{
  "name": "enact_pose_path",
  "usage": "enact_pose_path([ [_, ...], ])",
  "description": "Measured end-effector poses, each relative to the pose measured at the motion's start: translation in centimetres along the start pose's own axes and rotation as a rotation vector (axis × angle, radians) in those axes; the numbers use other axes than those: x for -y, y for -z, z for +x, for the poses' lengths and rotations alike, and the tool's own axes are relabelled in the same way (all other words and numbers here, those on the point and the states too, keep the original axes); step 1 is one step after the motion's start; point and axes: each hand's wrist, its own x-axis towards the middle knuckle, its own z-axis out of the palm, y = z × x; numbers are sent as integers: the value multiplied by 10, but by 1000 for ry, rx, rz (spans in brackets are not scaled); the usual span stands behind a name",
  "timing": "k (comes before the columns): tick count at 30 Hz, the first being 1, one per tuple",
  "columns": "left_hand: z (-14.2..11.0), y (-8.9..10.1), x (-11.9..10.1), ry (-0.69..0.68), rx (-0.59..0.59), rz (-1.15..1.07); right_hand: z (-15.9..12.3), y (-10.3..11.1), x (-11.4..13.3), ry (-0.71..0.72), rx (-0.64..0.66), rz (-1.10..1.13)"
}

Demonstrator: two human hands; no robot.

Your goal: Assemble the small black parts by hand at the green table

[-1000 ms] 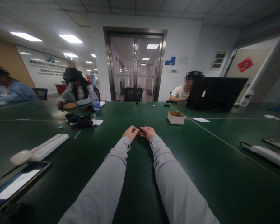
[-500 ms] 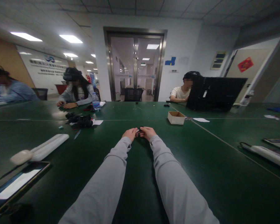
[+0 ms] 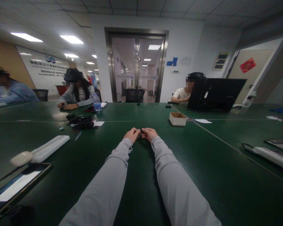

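My left hand [image 3: 132,135] and my right hand [image 3: 150,135] meet over the green table [image 3: 141,185], arms stretched forward in grey sleeves. Between their fingertips is a small dark object [image 3: 142,129], mostly hidden and too small to name. The right thumb and fingers pinch it. My left fingers are closed too, their tips touching its left side; whether they hold a separate piece I cannot make out.
An open cardboard box [image 3: 178,119] stands beyond my right hand. Left lie a tangle of black items [image 3: 83,121], a water bottle [image 3: 96,103], a white power strip [image 3: 50,147] and a phone [image 3: 21,185]. A monitor [image 3: 217,94] stands back right; several people sit around.
My left fingers have shifted slightly, the thumb and fingertips drawing together at the small object. The right hand stays in place. The monitor at the back right has turned or moved a little left.
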Motion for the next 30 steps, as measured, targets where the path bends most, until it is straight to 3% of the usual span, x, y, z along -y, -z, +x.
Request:
enact_pose_path([
  [5,-5,3,-6,-105,-144,31,1,0,0,-3,3,6],
  [12,1,4,-6,-140,-182,-236,-3,-3,4,-35,62,-30],
  [17,6,5,-1,-73,-181,-380,-4,-9,5,-52,211,-202],
  [20,5,6,2,-28,-116,-293,-4,-9,1,34,183,-405],
  [23,0,6,4,-66,-59,-113,-8,-8,-1,79,144,-538],
  [26,-9,4,0,-90,-75,-19,-19,-9,1,20,184,-377],
  [30,-33,-3,-23,-40,-72,-6,-46,-6,3,-23,216,-221],
])
